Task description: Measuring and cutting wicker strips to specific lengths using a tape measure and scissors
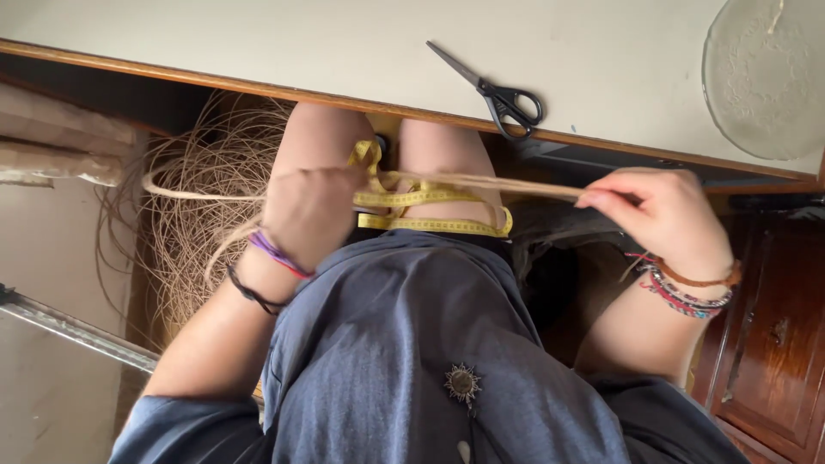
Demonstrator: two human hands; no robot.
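We see our left hand (309, 215) closed into a fist over our lap, gripping one end of a bundle of thin, pale tan fibre strands (481, 182). The strands run taut across both bare knees to our right hand (657, 215), which pinches them between thumb and fingertips (593, 199) just below the table edge. Past the left fist, the loose ends trail off toward a large tangled coil of the same pale straw-like fibre (215, 198) lying on the floor beside our left leg.

A yellow flexible measuring tape (430, 215) lies looped across our thighs, just under the stretched strands and touching the hem of our dark blue-grey garment (412, 344).

On the cream-coloured tabletop with a wooden edge (258, 43), a pair of black-handled metal scissors (494, 86) rests near the edge, above our knees. A round clear textured glass plate (760, 82) sits well apart at the far right.
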